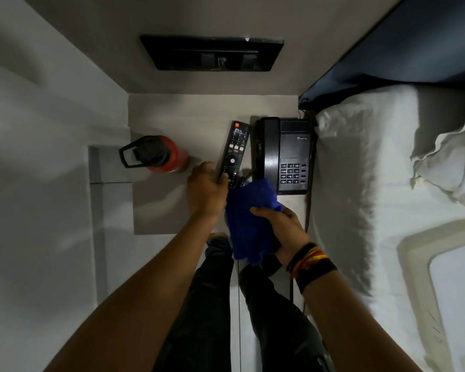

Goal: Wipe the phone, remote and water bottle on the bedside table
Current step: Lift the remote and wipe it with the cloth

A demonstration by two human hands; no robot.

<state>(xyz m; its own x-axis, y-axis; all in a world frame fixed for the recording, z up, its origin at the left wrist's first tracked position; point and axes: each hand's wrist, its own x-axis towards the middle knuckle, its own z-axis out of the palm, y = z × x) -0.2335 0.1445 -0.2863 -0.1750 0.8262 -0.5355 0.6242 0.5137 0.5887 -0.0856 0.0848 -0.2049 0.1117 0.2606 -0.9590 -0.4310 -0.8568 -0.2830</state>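
A black remote (233,149) with coloured buttons points away from me over the bedside table (161,210). My left hand (206,190) grips its near end. A bunched blue cloth (249,224) hangs from my right hand (281,232), touching the remote's near end and overlapping the front corner of the black desk phone (286,154), which sits at the table's right side. A red water bottle (160,154) with a black lid and carry loop stands at the table's left edge.
A bed with white sheets (360,197) and pillows lies right of the table. A dark panel (211,53) hangs on the wall behind. Light walls close in the left side. My legs in dark trousers (218,304) stand before the table.
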